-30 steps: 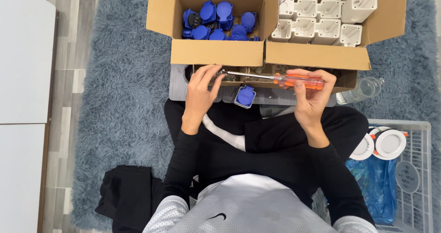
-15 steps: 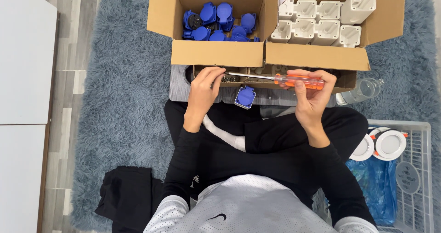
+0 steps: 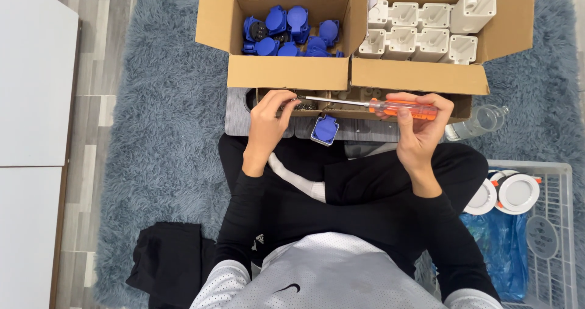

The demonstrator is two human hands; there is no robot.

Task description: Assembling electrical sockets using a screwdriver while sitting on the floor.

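Note:
My right hand (image 3: 420, 129) grips an orange-handled screwdriver (image 3: 399, 108), held level with its thin shaft pointing left. My left hand (image 3: 271, 123) reaches into a low tray of small screws (image 3: 303, 106), fingers pinched at the shaft's tip; whether a screw is in them cannot be told. A blue socket cover (image 3: 325, 129) lies on the grey board just right of my left hand. I sit cross-legged on a grey shaggy rug.
Two open cardboard boxes stand ahead: the left one (image 3: 286, 71) holds several blue socket parts, the right one (image 3: 420, 77) several white housings. A clear plastic bottle (image 3: 478, 123) lies to the right. A white wire basket (image 3: 551, 236) holds round white lamps and blue bags. Black cloth (image 3: 167, 263) lies at left.
My left hand has shifted slightly within the screw tray. The right hand and the screwdriver stay almost still.

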